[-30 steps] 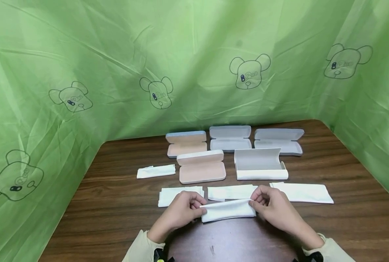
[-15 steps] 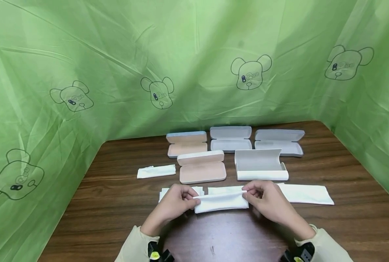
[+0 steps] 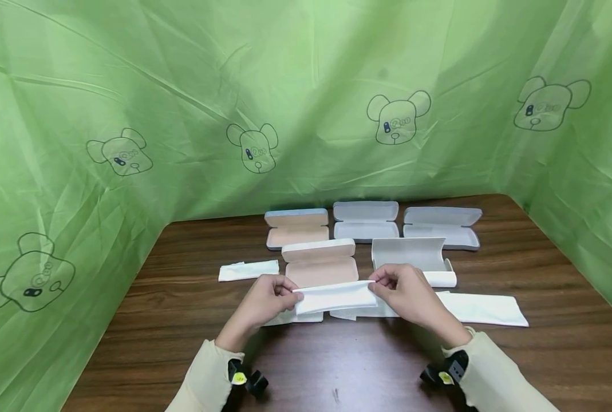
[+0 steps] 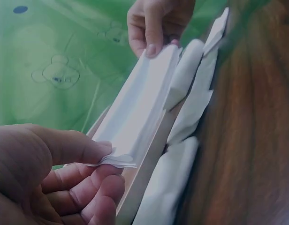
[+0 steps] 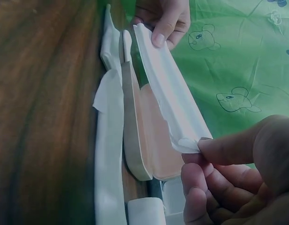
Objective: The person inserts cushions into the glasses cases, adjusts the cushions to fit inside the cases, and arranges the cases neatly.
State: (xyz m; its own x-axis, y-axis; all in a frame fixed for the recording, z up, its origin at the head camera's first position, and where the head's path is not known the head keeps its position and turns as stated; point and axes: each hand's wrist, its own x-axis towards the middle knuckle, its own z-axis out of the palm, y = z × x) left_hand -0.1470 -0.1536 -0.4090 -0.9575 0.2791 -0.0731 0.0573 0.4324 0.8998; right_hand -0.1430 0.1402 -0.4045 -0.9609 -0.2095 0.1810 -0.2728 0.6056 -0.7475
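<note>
A folded white cloth [image 3: 335, 297] stretches between both hands, layered in a long strip. My left hand [image 3: 269, 301] pinches its left end between thumb and fingers; my right hand [image 3: 402, 294] pinches the right end the same way. In the left wrist view the cloth's stacked folds show at the thumb. The strip is held up in front of an open eyeglass case with pink lining [image 3: 322, 269], overlapping its lower edge in the head view. The right wrist view shows the same pink case [image 5: 158, 136] beneath the cloth.
Behind stand more open cases: one peach-lined [image 3: 297, 234], two grey [image 3: 366, 230] [image 3: 442, 234], and a white one [image 3: 439, 278] partly behind my right hand. Other folded white cloths lie at left [image 3: 249, 270], at right [image 3: 486, 309] and under the held one. Green sheeting [image 3: 306, 114] walls the table.
Both hands have lifted the folded cloth and carried it away from the body and slightly left, from the near table over the row of cloths to the pink-lined case.
</note>
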